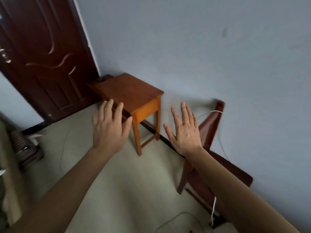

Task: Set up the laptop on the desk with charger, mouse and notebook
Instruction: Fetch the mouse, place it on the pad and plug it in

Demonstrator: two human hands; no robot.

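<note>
A small orange-brown wooden desk (129, 93) stands against the pale wall, its top bare. My left hand (109, 126) is stretched out in front of the desk's near left corner, fingers spread, holding nothing. My right hand (184, 130) is held out to the right of the desk, also open with fingers apart and empty. No laptop, charger, mouse or notebook shows in this view.
A dark red wooden chair (212, 125) stands by the wall at the right, with a white cord (216, 111) over its back. A dark brown door (42, 56) fills the upper left. A dark ribbed object (23, 148) sits on the floor at the left. A thin cable (176, 217) lies on the pale floor.
</note>
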